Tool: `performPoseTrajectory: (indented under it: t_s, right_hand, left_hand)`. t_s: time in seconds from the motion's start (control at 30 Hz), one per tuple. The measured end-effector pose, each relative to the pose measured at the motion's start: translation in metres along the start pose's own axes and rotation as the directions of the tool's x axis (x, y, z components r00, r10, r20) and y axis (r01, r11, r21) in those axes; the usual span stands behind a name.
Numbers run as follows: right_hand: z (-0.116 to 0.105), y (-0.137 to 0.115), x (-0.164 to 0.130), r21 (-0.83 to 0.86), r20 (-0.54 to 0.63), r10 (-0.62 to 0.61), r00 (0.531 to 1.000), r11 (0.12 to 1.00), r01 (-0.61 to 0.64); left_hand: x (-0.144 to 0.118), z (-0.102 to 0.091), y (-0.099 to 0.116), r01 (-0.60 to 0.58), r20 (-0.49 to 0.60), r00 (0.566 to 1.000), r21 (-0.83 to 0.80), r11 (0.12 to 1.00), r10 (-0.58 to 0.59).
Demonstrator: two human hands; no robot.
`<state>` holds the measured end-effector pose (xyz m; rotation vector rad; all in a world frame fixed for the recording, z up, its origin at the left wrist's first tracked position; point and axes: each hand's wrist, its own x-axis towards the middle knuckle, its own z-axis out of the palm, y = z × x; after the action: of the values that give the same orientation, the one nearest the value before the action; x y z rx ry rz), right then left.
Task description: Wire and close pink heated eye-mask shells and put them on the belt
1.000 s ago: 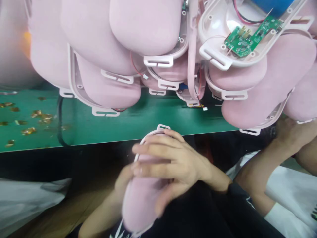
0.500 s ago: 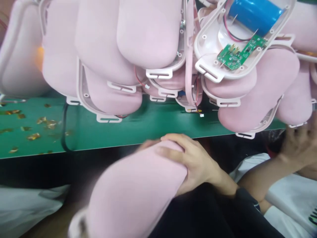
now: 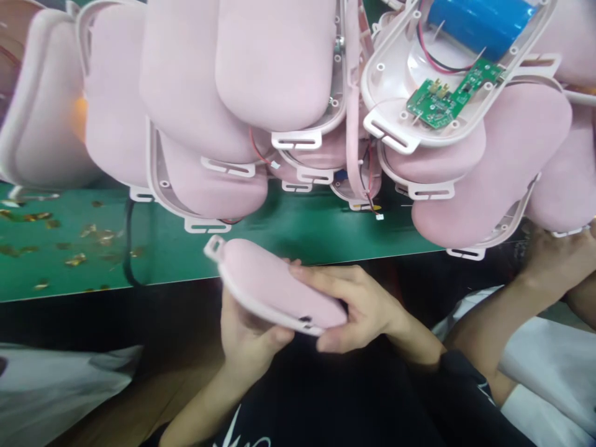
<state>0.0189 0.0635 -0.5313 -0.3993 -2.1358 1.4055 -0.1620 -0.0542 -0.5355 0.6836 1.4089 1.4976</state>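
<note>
A heap of pink padded shells (image 3: pixel 279 74) fills the top of the view, piled on the green bench (image 3: pixel 288 230); it sits in much the same place as half a second ago. One shell at the upper right lies open, showing a blue battery cell (image 3: pixel 479 22) and a green circuit board (image 3: pixel 447 96) with red wires. Gold scraps (image 3: pixel 69 248) are scattered over the bench at the left.

Below the bench edge the person holds a single pink shell (image 3: pixel 274 288). Half a second ago it was a large blur close to the camera; now it is sharp, tilted, with its slotted tab up and to the left, just in front of the bench edge. The left hand (image 3: pixel 246 338) cups it from beneath, thumb against its white rim. The right hand (image 3: pixel 358 307) clasps its right end, fingers curled over the pink top; earlier that hand lay flat across the top.

At the far right, another person's hand (image 3: pixel 559 261) reaches under the heap; its grip cannot be made out.
</note>
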Motion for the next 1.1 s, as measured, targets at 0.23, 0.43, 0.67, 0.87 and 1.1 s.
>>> performPoseTrajectory:
  t_s: [0.23,0.43,0.67,0.87,1.1]
  right_hand:
    - [-0.004,0.001,0.006,-0.012,0.032,0.095,0.995,0.995,-0.095]
    - [0.002,0.008,0.006,0.022,-0.039,0.030,0.999,0.999,-0.029]
    - [-0.015,0.013,0.009,0.175,0.043,0.108,0.993,0.978,-0.114]
    - [-0.016,0.010,0.009,0.159,0.091,0.188,0.978,0.967,-0.201]
    - [-0.018,0.008,0.011,0.120,0.118,0.213,0.970,0.966,-0.227]
  left_hand:
    - [0.005,0.004,0.012,-0.007,0.086,0.996,-0.009,1.000,0.007]
    - [0.004,-0.001,0.004,-0.044,0.038,0.998,-0.037,0.998,0.045]
    - [-0.002,-0.005,0.004,0.105,0.025,0.994,-0.147,0.983,-0.102]
    - [0.006,0.001,0.012,0.142,0.033,0.990,-0.178,0.974,-0.138]
    - [0.009,-0.002,0.013,0.063,0.098,0.994,-0.089,0.994,-0.054]
